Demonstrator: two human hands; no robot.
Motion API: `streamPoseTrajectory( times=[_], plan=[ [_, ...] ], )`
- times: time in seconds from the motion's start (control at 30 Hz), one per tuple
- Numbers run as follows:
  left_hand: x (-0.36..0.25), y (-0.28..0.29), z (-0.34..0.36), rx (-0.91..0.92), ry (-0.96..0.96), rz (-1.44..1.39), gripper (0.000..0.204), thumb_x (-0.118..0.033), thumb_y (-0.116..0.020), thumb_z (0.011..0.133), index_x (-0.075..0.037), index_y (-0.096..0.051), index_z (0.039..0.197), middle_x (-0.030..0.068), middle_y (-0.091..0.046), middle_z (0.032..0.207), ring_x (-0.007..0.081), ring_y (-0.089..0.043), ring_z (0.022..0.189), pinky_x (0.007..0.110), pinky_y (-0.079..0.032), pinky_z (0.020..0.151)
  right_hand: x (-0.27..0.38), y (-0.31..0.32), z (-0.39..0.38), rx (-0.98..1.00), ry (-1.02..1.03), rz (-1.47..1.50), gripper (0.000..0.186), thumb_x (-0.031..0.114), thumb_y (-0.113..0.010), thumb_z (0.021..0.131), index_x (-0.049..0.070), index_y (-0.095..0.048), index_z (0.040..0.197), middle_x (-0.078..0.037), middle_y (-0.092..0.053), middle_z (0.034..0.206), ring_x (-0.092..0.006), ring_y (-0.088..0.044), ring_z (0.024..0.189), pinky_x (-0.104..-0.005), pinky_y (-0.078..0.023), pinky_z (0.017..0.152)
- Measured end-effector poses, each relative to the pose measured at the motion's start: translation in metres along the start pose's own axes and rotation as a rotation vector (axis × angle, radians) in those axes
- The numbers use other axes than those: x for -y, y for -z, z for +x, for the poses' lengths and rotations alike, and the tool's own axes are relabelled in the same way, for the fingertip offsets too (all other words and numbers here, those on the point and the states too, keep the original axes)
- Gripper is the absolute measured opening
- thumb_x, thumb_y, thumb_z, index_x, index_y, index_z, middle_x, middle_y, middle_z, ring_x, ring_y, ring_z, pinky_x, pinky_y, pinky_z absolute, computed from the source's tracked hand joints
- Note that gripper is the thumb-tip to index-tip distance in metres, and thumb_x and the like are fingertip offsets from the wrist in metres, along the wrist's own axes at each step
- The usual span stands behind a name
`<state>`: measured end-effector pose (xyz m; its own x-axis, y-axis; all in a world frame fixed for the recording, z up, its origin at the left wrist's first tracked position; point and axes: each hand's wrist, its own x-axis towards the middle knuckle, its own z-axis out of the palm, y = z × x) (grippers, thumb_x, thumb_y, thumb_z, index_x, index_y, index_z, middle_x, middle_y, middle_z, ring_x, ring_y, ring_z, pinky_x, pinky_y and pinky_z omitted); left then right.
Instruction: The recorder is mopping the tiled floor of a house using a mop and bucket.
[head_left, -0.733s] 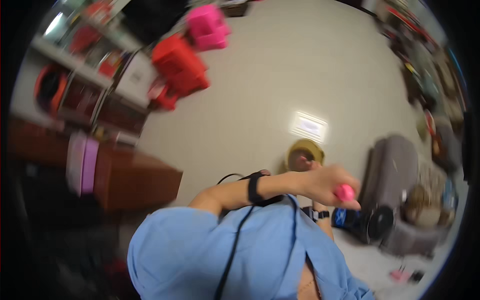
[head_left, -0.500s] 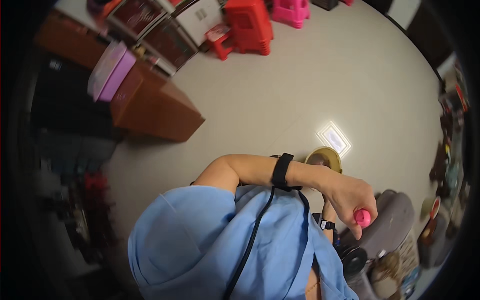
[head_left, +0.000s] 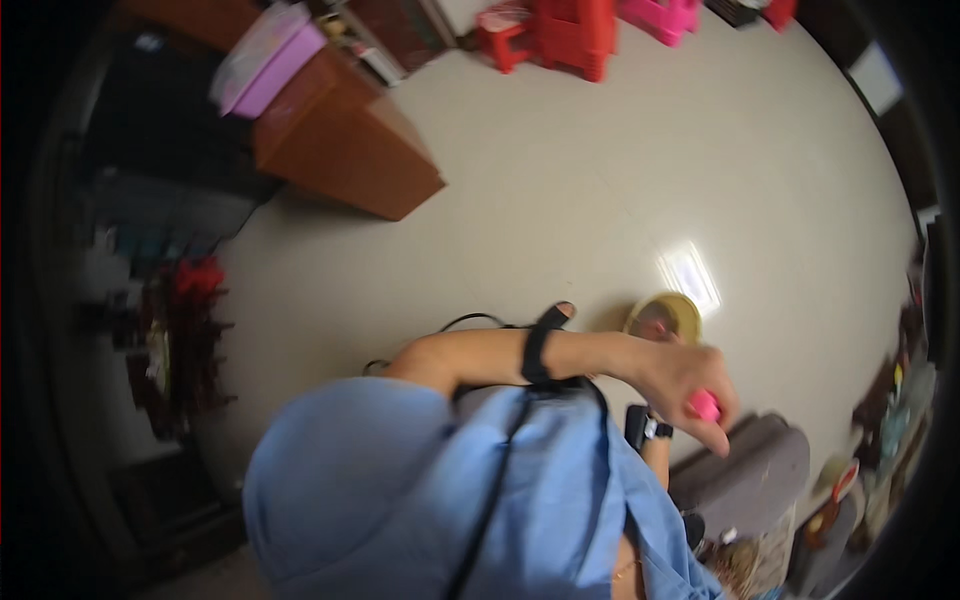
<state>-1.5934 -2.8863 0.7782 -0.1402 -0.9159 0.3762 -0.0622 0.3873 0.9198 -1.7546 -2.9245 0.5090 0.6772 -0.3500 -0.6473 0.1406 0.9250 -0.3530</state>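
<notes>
My left hand [head_left: 680, 380] is closed around a pink handle [head_left: 704, 404], seen end-on, with its forearm reaching across my body and a black strap round the wrist. My right hand is mostly hidden behind it; its forearm [head_left: 655, 462] wears a dark watch with a light-marked band. Just beyond my hands a yellow bucket [head_left: 675, 312] stands on the tiled floor [head_left: 550, 180], with something indistinct inside. Whether my right hand grips the handle too, I cannot see.
A brown wooden cabinet [head_left: 340, 150] carries a purple bin [head_left: 268, 62] at upper left. Red stools [head_left: 570, 35] and a pink stool [head_left: 660, 15] stand at the back. A grey upholstered seat [head_left: 740, 460] and assorted clutter lie rightward; dark furniture [head_left: 160, 340] is left.
My view has turned, so the cabinet and stools sit higher and farther right. My left hand stays closed on the pink handle, slightly farther left than half a second ago.
</notes>
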Motion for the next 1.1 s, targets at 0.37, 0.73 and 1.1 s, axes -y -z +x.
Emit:
streamPoseTrajectory(
  times=[0.37,0.73,1.1],
  plan=[
    [0.007,-0.012,0.019,0.194,-0.02,-0.038,0.029,-0.032,-0.065,0.074,-0.006,-0.059,0.063,0.004,-0.055,0.054,0.0202,-0.053,0.052,0.031,-0.04,0.048,0.027,-0.003,0.024,-0.005,-0.117,-0.082,0.011,0.015,-0.053,0.082,0.005,-0.048,0.085,-0.004,-0.052,0.074,-0.0162,-0.051,0.067,-0.0287,-0.045,0.062],
    [0.036,0.008,0.034,-0.065,0.075,-0.021,0.023,-0.025,-0.065,0.076,-0.003,-0.06,0.071,0.0038,-0.058,0.062,0.0115,-0.055,0.059,0.025,-0.043,0.054,0.081,0.004,0.063,0.046,-0.184,-0.206,0.01,0.013,-0.055,0.081,0.006,-0.048,0.079,-0.004,-0.051,0.067,-0.0161,-0.05,0.061,-0.0291,-0.046,0.057],
    [0.011,0.04,0.01,-0.09,0.073,-0.19,0.02,-0.018,-0.062,0.078,-0.002,-0.053,0.073,0.005,-0.053,0.068,0.0131,-0.048,0.065,0.028,-0.04,0.06,0.068,0.015,0.045,0.049,-0.193,-0.073,0.012,0.011,-0.057,0.08,0.007,-0.048,0.074,-0.003,-0.051,0.061,-0.016,-0.05,0.054,-0.0294,-0.046,0.053]
  ],
)
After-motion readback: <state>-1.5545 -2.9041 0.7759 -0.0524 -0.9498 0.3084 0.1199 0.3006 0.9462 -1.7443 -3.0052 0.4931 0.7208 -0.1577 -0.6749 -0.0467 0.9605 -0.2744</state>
